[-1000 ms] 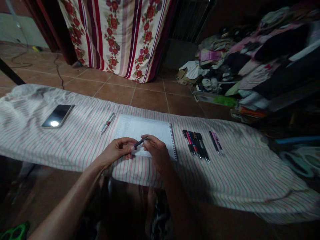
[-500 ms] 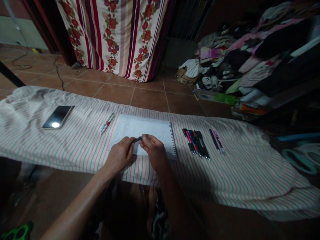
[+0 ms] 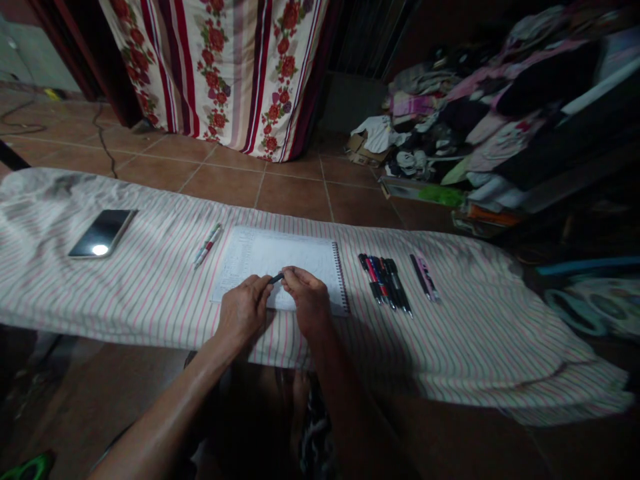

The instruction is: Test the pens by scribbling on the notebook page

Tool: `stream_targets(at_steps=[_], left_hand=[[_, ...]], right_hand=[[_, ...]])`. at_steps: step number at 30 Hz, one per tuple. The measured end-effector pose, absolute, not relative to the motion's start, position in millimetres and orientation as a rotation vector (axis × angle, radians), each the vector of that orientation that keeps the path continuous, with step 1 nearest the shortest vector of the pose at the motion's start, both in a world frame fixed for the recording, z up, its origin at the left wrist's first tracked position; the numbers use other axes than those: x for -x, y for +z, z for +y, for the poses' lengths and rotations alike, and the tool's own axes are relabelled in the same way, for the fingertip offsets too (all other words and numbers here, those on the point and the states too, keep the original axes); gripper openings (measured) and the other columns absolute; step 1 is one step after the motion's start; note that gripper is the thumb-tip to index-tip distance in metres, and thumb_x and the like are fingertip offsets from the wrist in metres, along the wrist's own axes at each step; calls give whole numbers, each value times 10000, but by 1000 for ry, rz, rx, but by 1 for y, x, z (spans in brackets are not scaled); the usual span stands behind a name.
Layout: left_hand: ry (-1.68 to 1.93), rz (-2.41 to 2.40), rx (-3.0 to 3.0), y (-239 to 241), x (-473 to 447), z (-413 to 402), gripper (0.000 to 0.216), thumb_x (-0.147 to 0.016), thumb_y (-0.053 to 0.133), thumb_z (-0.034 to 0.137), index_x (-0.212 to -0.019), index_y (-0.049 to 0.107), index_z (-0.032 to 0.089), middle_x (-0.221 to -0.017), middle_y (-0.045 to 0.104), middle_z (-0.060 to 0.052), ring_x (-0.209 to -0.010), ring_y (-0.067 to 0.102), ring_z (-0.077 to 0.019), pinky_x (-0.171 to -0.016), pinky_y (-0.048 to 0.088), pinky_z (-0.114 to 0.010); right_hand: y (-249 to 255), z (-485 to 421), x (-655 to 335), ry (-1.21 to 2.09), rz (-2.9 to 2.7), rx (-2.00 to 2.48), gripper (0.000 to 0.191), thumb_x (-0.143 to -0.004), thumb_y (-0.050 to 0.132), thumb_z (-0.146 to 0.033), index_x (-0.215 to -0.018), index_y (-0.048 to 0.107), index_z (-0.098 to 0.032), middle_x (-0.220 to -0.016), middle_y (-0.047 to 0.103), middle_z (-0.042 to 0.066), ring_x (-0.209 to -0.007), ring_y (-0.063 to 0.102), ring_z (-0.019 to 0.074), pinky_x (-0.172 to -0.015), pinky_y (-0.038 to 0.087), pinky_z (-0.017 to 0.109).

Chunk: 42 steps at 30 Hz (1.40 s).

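Observation:
A dark pen (image 3: 276, 278) is held between my two hands, above the near part of a spiral notebook (image 3: 295, 250). My left hand (image 3: 243, 305) is closed on one end of it. At its other end, the fingertips of my right hand (image 3: 307, 293) pinch it. Much of the pen is hidden in my fingers. The notebook's page carries faint writing, and its coil runs along the right side. Right of it lies a group of several pens (image 3: 385, 281), and beyond them a black pen (image 3: 420, 277) beside a pink one (image 3: 429, 277).
Pens, white with green and red parts (image 3: 207, 247), lie left of the notebook. A phone (image 3: 103, 233) reflecting a bright light is farther left. Everything rests on a striped cloth (image 3: 160, 287). Behind are a floral curtain (image 3: 215, 73) and a heap of clothes (image 3: 450, 120).
The view has shifted slightly, so most things sit a little farther left. Both hands keep hold of the pen in nearly the same pose.

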State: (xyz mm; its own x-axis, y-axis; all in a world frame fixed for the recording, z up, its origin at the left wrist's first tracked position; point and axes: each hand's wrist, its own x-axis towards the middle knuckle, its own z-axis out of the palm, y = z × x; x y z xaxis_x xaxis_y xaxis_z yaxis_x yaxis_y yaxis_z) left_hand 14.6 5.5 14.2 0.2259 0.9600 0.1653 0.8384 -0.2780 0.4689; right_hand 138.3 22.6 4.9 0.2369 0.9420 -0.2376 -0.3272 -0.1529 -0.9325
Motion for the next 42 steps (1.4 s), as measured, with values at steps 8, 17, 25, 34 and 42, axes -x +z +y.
stream_targets(at_steps=[8,17,25,34,42], left_hand=[[770,1650,-2018,15,-15,8,278,-890,394,273,-1014,620,167,-786,658,-36,-751,622,-171,-671,437,-261],[756,1693,-2108,13,-15,5,287,-886,403,276,-1042,617,166,-840,667,-47,-788,630,-176,-681,442,-262],[752,1694,-2104,14,-15,6,287,-886,396,265,-1045,615,171,-856,673,-50,-789,631,-175,-684,446,-266],[683,1697,-2131,15,-18,4,301,-892,387,267,-1050,616,154,-884,675,-59,-822,635,-194,-691,447,-274],[702,1726,-2117,14,-18,5,288,-888,393,260,-1053,611,169,-917,680,-60,-850,635,-183,-723,451,-264]], right_hand=[[11,18,-141,1423,-639,1066,331,-646,677,-304,-960,659,-201,-881,687,20,-736,603,99,-741,480,237],[9,21,-137,1386,-577,1141,255,-566,747,-354,-665,623,-155,-617,591,-22,-589,547,78,-637,493,230],[24,14,-141,1519,-573,1063,398,-600,703,-291,-984,624,-218,-893,676,19,-685,570,91,-661,470,227],[17,19,-140,1440,-542,1153,231,-571,727,-327,-670,603,-159,-630,571,-30,-571,510,62,-582,426,201],[21,16,-143,1527,-511,1065,390,-572,731,-328,-921,615,-199,-856,650,7,-661,579,84,-605,448,213]])
